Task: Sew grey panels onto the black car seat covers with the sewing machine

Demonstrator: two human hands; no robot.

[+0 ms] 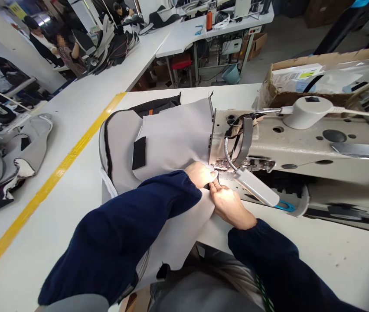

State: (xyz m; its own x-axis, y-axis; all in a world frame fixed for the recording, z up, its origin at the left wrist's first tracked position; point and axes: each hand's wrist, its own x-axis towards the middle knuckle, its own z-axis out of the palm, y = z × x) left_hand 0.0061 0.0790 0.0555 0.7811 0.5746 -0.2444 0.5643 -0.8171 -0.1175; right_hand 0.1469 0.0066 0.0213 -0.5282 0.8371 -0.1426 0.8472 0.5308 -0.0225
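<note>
Pinching at the fabric's edge beside the needle area, two bare hands meet: the left hand [200,174] has its thumb and fingers drawn together on the grey fabric piece [177,130], and the right hand [228,203], fingers curled in just as closely, grips the same edge. That one piece, bearing one black patch [139,153], lies on the white table [83,182] left of a single sewing machine [301,138] and drops over the near side. One white lamp [257,187] hangs close above the right hand; one cardboard box [356,54] stands behind the machine. A yellow tape strip [54,180] crosses the table, with a pile of grey and black pieces [34,143] beyond it. Farther off are one blue bucket [231,74], one orange spool [209,21] and at least three other people. The left sleeve [132,221] covers part of the fabric, fingertips mask the pinched edge, and the machine's right end is cut off.
</note>
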